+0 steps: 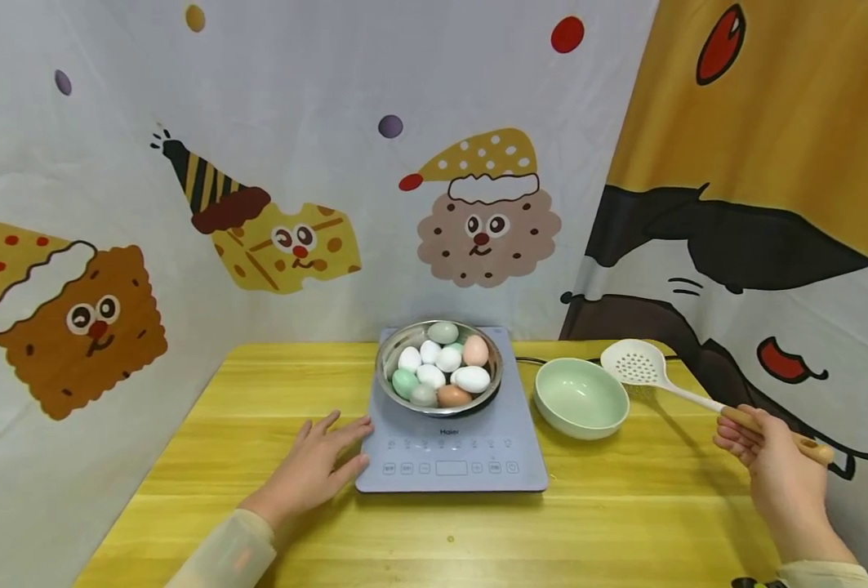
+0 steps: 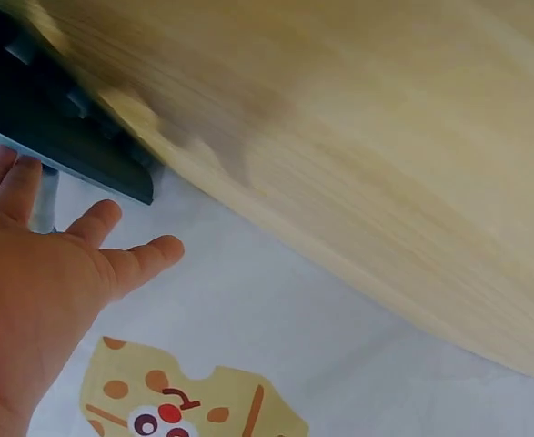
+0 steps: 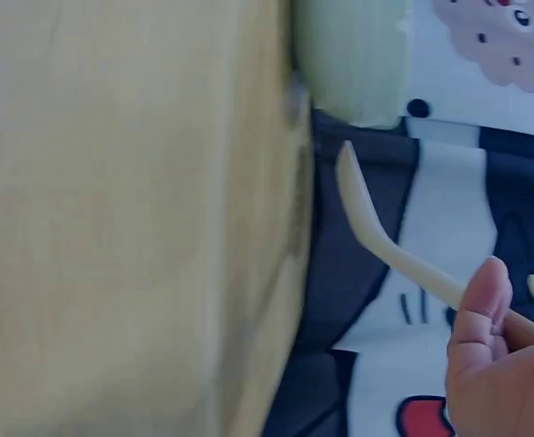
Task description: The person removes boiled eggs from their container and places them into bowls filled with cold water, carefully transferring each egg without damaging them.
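My right hand (image 1: 782, 469) grips the wooden handle of a white skimmer (image 1: 635, 363), its perforated head raised beside a pale green bowl (image 1: 580, 400). The right wrist view shows the skimmer (image 3: 371, 223) edge-on, thumb along the handle. At the left edge of a grey induction cooker (image 1: 451, 457), my left hand (image 1: 316, 461) has its fingers spread, fingertips right at the side. In the left wrist view the left hand (image 2: 48, 246) reaches the cooker's dark underside (image 2: 57, 118). On the cooker sits a steel bowl (image 1: 385, 384) full of white, green and brown eggs (image 1: 430, 376).
A yellow wooden table (image 1: 448, 539) carries everything. Behind it hangs a cloth (image 1: 309, 122) printed with cartoon biscuits and cheese. A black cable (image 1: 529, 359) runs along the back of the table, behind the green bowl.
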Available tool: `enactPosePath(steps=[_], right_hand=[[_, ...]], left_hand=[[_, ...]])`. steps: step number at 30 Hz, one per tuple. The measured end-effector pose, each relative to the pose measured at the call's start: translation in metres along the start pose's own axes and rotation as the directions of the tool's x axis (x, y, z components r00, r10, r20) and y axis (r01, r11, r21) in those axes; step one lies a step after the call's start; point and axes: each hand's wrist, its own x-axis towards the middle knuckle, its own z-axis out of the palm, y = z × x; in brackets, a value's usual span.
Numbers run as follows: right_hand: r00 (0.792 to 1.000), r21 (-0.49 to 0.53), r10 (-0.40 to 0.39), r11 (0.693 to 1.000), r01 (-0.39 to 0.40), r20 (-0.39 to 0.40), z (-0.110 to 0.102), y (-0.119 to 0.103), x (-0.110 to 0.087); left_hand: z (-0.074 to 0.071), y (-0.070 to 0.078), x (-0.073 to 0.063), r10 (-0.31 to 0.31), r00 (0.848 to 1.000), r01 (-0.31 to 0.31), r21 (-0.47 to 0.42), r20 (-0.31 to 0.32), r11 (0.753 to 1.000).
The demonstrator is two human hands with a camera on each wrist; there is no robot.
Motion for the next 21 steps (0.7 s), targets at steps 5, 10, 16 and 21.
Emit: enactPosePath(steps=[5, 10, 16, 21], right_hand=[[0.997, 0.204, -0.072, 0.977, 0.067, 0.016, 0.011, -0.023, -0.022], [0.893, 0.202, -0.333, 0.938, 0.281, 0.304, 0.045, -0.033, -0.057], [0.575, 0.122, -0.555, 0.775, 0.62, 0.601, 0.104, -0.025, -0.099], [0.163, 0.237, -0.704, 0.434, 0.869, 0.691, 0.151, -0.009, -0.107]], left_hand=[[0.002, -0.002, 0.001, 0.007, 1.0, -0.007, 0.012, -0.002, 1.0], [0.002, -0.004, 0.001, 0.013, 1.0, -0.012, 0.031, -0.019, 0.999], [0.003, -0.005, 0.001, 0.004, 1.0, -0.004, 0.048, -0.002, 0.999], [0.006, -0.005, 0.001, 0.001, 1.0, -0.001, 0.05, 0.002, 0.999]])
